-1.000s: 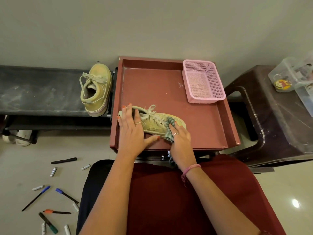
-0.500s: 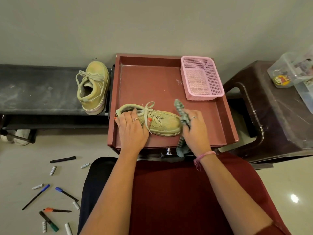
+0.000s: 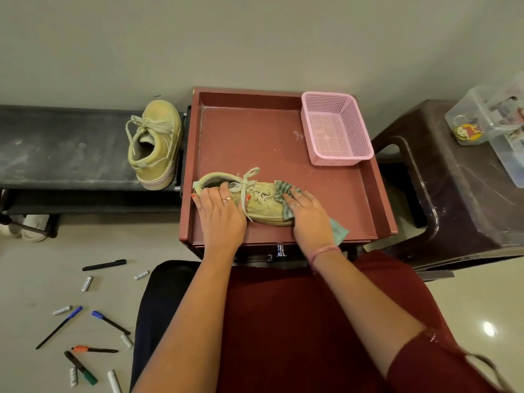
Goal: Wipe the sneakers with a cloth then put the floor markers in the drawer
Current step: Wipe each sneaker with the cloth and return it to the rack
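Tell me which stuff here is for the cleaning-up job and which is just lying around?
For the job:
- yellow lace-up sneaker on the red tray
- second yellow sneaker on the black bench
- green checked cloth
- coloured markers on the floor
- left hand, right hand

Lying about:
- pink plastic basket
- clear plastic box
- brown plastic stool

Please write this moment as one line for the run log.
left hand steadies sneaker | right hand presses cloth on toe | markers on floor

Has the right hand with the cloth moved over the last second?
Yes. The right hand swung out past the toe of the sneaker, toward the pink basket, and now presses the cloth on the toe.
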Demonstrator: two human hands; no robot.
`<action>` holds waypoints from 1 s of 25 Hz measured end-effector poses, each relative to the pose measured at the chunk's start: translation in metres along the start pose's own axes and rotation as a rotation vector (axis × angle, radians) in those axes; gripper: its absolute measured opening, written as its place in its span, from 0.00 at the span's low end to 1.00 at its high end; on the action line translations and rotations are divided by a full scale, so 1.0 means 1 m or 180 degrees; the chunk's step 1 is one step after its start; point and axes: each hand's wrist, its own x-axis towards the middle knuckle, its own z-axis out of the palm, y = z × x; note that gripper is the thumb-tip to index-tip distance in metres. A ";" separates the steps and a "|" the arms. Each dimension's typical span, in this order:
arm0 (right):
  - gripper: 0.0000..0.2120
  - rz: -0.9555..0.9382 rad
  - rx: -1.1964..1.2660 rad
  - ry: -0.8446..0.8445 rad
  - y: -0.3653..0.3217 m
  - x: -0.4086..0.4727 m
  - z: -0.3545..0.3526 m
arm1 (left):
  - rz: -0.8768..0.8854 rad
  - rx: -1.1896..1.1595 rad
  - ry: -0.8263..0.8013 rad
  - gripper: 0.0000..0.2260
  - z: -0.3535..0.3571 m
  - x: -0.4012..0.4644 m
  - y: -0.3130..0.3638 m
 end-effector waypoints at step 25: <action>0.40 0.1272 0.2206 0.0423 -0.062 -0.050 0.033 | 0.0229 0.0049 0.0316 0.20 0.006 0.002 -0.002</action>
